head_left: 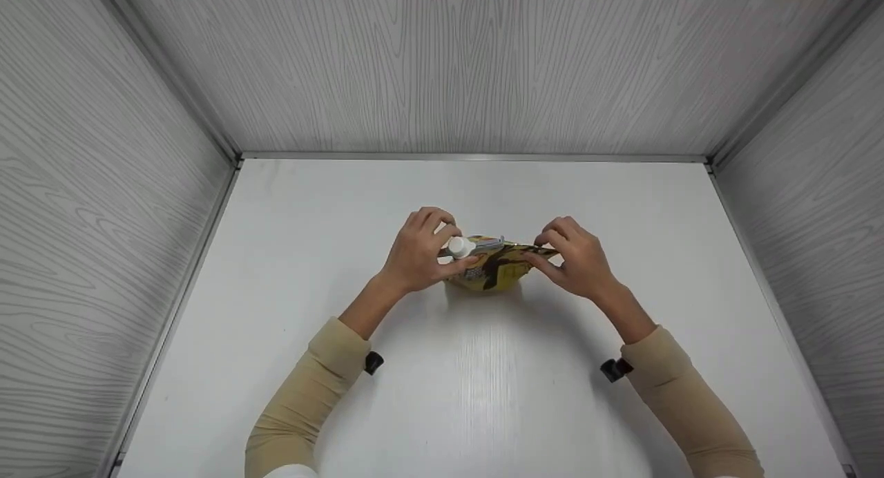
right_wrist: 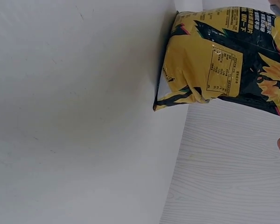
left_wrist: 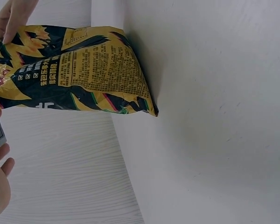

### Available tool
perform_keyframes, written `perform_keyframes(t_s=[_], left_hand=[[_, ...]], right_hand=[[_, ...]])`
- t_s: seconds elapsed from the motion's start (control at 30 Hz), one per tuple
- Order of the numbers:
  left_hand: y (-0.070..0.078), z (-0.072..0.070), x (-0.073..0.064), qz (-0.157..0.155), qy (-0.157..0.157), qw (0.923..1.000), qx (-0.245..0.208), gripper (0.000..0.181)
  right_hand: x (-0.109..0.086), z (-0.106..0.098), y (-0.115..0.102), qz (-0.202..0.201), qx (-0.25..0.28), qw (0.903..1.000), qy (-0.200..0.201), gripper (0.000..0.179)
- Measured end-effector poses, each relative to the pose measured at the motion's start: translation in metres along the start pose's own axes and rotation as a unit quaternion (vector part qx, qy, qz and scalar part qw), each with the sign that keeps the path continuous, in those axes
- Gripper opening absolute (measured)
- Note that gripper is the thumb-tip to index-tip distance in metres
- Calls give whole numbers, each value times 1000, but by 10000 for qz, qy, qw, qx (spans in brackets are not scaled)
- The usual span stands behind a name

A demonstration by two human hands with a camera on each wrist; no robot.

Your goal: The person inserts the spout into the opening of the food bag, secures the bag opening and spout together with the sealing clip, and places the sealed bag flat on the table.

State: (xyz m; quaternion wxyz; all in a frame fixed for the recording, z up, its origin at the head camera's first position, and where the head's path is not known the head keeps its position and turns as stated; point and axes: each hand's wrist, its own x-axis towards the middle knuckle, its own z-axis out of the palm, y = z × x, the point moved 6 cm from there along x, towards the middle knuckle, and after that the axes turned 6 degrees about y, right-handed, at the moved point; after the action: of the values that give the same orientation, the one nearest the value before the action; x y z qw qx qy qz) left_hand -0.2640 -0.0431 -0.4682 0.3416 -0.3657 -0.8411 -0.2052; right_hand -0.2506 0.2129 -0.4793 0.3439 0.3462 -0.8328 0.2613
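A yellow-and-black snack bag (head_left: 507,269) stands upright on the white table, full at the bottom, its printed back showing in the left wrist view. Along its top edge lies a grey bag clip (head_left: 489,243) with a round white cap at the left end. My left hand (head_left: 418,253) grips the capped end, thumb on the near side and fingers beyond. At the bag's other top corner, my right hand (head_left: 579,257) pinches the edge between thumb and fingers. How far the clip's bar is closed over the bag cannot be made out.
The white tabletop (head_left: 483,395) runs out around the bag. Grey wood-grain panels stand at the back (head_left: 456,70), left (head_left: 83,222) and right (head_left: 815,208). Each sleeve cuff carries a small black camera.
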Motion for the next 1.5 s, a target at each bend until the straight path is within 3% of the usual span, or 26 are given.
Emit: perform_keyframes(t_s=[0.53, 1.1, 1.5], left_hand=[[-9, 4, -9, -111, -21, 9998, 161, 53], [-14, 10, -24, -529, -118, 9984, -169, 46], [-11, 13, -26, -623, -58, 9975, -317, 44]], right_hand=[[-9, -1, 11, 299, 58, 9995, 127, 24], [-20, 5, 16, 558, -90, 9984, -98, 22], [-24, 8, 18, 655, -290, 9974, 54, 24]])
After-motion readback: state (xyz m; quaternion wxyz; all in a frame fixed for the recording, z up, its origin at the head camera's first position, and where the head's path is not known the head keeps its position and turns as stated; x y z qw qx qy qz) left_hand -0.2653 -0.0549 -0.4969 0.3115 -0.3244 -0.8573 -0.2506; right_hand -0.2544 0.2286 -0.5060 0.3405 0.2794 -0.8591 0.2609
